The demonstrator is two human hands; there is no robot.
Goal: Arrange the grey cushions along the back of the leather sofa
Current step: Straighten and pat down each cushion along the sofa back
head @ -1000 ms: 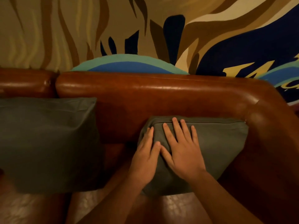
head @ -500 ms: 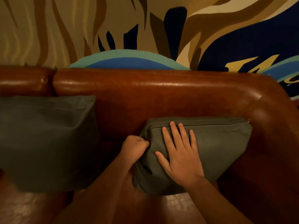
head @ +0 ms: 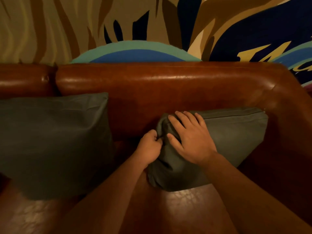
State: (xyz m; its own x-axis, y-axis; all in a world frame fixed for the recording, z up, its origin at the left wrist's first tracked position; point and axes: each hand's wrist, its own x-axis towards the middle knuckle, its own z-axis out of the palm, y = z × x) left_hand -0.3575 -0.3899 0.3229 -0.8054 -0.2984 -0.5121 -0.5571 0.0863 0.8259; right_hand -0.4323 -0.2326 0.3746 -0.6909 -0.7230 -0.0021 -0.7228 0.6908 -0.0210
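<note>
A grey cushion [head: 236,137] leans against the backrest in the right corner of the brown leather sofa [head: 168,92], its zip seam along the top edge. My left hand [head: 149,148] is closed on the fabric at the cushion's left edge, bunching it. My right hand [head: 189,137] lies flat on the cushion's upper left face, fingers spread over the top corner. A second, larger grey cushion [head: 54,142] stands upright against the backrest on the left, apart from both hands.
The sofa's right armrest [head: 290,125] curves round beside the right cushion. Bare leather seat [head: 185,208] shows in front of the cushions. A painted wall [head: 152,27] with tan, blue and teal shapes rises behind the backrest.
My left hand went from flat on the cushion to a fist gripping its left edge. My right hand slid up to the top left corner, and the cushion's left side has crumpled inward.
</note>
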